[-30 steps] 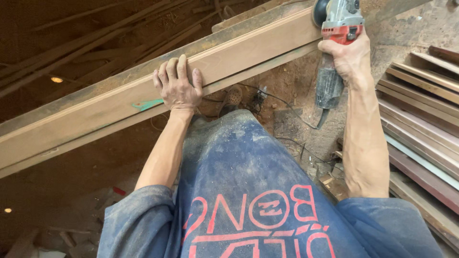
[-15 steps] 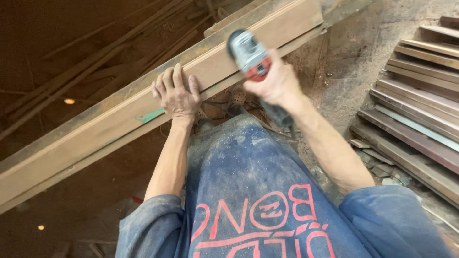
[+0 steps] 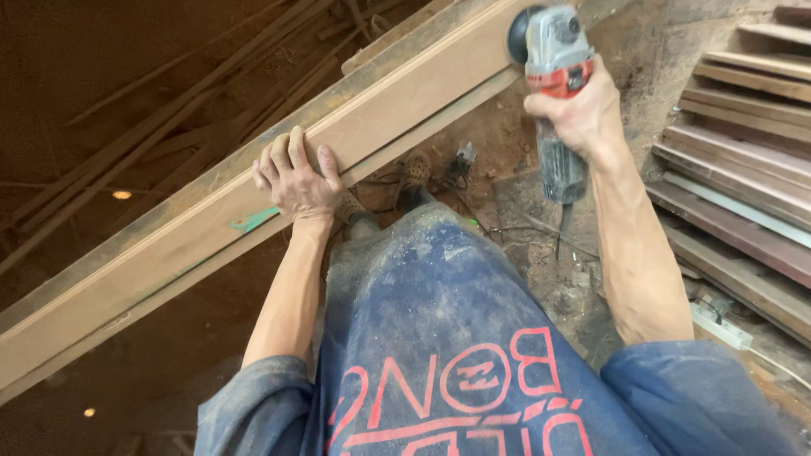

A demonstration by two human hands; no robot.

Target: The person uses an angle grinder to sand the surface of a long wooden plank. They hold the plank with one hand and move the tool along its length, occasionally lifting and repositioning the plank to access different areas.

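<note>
Head view: grinder (image 3: 553,76) back at plank (image 3: 279,198) end.

board (image 3: 211,224): both ends cut off by the frame, lower left and top | sander (image 3: 553,76): disc hidden behind its head, middle of body covered by right hand (image 3: 574,114) | left hand (image 3: 291,181): palm hidden against board | stacked planks (image 3: 743,169): cut off at right edge | feet (image 3: 405,181): mostly hidden by shirt hem
</note>
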